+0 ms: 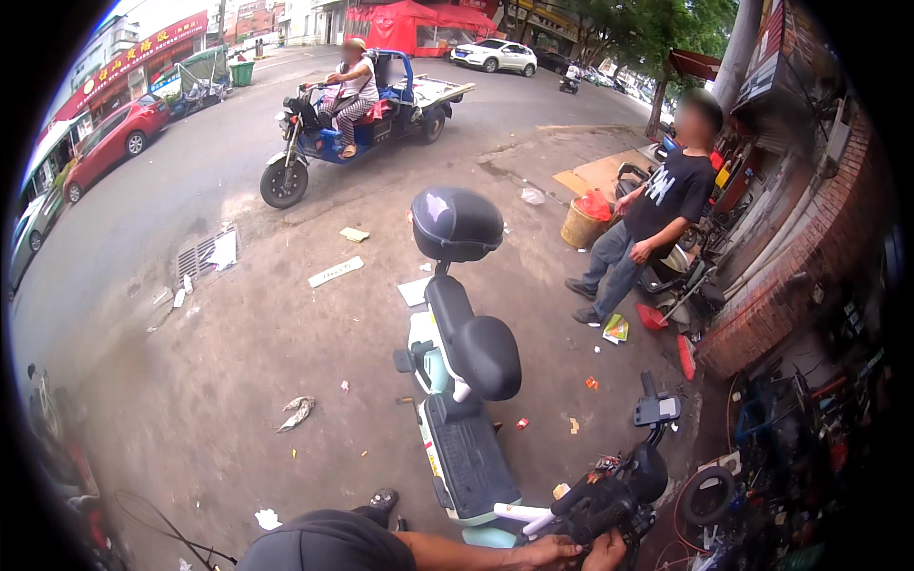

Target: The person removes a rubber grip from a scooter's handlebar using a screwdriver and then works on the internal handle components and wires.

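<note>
Scooter (486,357), pale green and white with black seats, stands lengthwise before me, its front end near the lower edge of view and its black top box (457,226) at the far end. Left hand (552,549) and right hand (606,549) are close together at the dark front assembly (602,509), fingers drawn in narrow against it; I cannot tell whether either grips a small part.

Clearance, left side: widest. Pavement (219,381) runs from the floorboard (466,457) out to the road, with a crumpled rag (298,412) on it and a drain grate (202,255) farther off.

Clearance, right side: limited. A black tyre (707,496) and mixed clutter (790,457) lie beyond the front assembly; a brick wall (809,276) bounds this side farther ahead. A red brush head (685,357) and a red dustpan (651,317) sit near the wall's foot. Beyond them, a person in a dark T-shirt (671,195) stands near a tan bucket (583,228).

Clearance, ahead: a blue cargo tricycle (371,128) with a rider occupies the roadway past the top box.
</note>
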`<action>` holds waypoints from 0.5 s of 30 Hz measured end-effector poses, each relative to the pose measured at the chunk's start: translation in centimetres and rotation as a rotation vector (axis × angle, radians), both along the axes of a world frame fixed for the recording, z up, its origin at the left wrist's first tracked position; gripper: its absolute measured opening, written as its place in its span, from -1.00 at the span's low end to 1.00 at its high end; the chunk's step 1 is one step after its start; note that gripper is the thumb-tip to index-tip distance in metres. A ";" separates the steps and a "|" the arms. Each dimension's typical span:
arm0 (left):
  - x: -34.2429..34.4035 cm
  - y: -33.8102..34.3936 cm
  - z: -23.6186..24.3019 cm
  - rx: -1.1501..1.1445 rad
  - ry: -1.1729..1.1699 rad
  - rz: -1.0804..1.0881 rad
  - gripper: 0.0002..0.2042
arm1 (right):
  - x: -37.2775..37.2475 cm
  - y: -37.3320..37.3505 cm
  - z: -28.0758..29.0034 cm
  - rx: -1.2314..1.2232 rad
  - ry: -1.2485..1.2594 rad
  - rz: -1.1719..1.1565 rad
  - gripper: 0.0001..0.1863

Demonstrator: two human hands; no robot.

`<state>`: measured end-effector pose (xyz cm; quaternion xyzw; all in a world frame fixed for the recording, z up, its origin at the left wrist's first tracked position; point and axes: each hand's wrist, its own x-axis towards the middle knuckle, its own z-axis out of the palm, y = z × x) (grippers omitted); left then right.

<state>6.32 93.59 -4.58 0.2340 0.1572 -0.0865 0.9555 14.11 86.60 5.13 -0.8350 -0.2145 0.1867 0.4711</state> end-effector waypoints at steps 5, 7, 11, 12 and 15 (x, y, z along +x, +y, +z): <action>-0.8 -0.6 -0.1 0.182 -0.105 0.199 -0.70 | 0.0 1.3 -0.3 0.161 0.145 -0.035 -0.65; -1.4 -1.3 -0.7 0.144 -0.131 0.253 -0.64 | -1.6 2.0 1.7 0.049 0.064 -0.079 -0.64; -1.3 -1.7 -2.0 -0.096 -0.205 0.242 -0.53 | -0.4 1.4 0.8 0.044 0.051 0.029 -0.62; -1.4 -2.4 -2.9 -0.155 -0.208 0.239 -0.51 | -0.5 1.3 0.7 0.058 0.010 0.021 -0.63; -1.7 -3.1 -1.9 -0.262 -0.173 0.286 -0.65 | -0.9 2.2 2.7 0.056 0.159 -0.020 -0.75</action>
